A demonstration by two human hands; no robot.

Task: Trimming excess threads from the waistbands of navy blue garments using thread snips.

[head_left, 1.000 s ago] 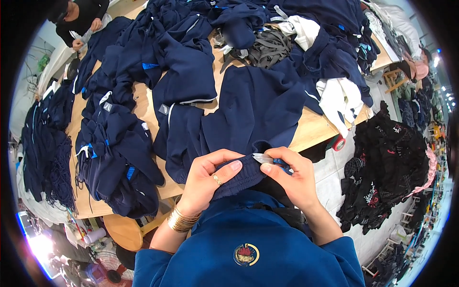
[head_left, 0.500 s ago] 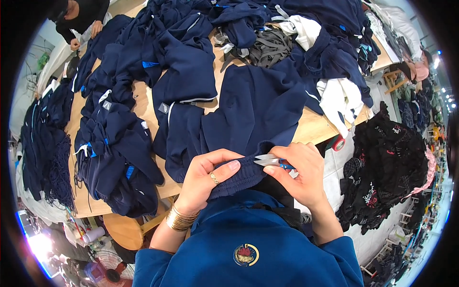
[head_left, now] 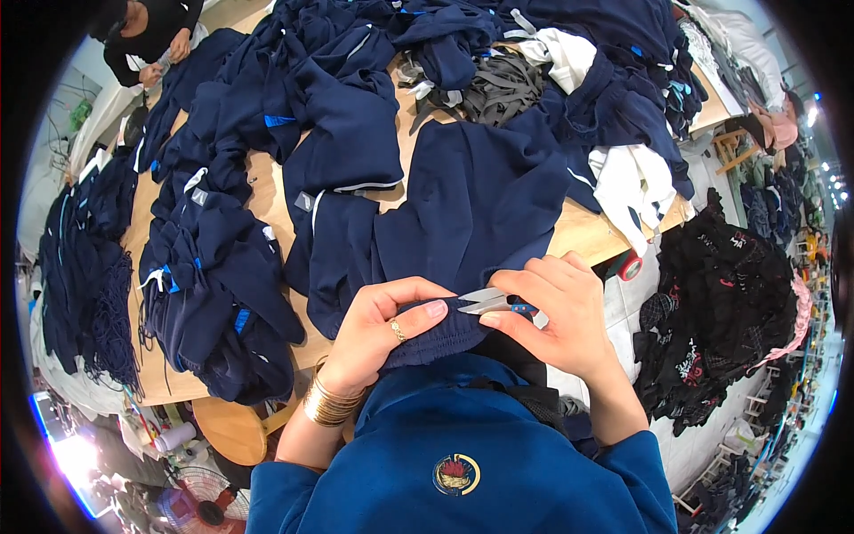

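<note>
Navy trousers [head_left: 471,200] lie across the near table edge, their gathered elastic waistband [head_left: 440,345] drawn up close to me. My left hand [head_left: 387,325] pinches that waistband between thumb and fingers. In my right hand [head_left: 556,307] is a pair of small thread snips [head_left: 498,303] with a blue handle. Their blades point left and stand apart at the waistband's upper edge, close to my left fingertips. Whether a thread lies between the blades is too small to tell.
More navy garments [head_left: 213,276] are heaped over the wooden table [head_left: 578,233]. Dark grey strips [head_left: 503,89] and white cloth [head_left: 632,182] lie farther back and right. A black garment pile [head_left: 712,311] sits on the floor at right. A wooden stool [head_left: 229,430] stands near left; another person [head_left: 151,36] works at far left.
The snips have shifted slightly left along the waistband toward my left fingertips, and their blades look wider apart. My left hand keeps its hold. The other person's hands have moved a little.
</note>
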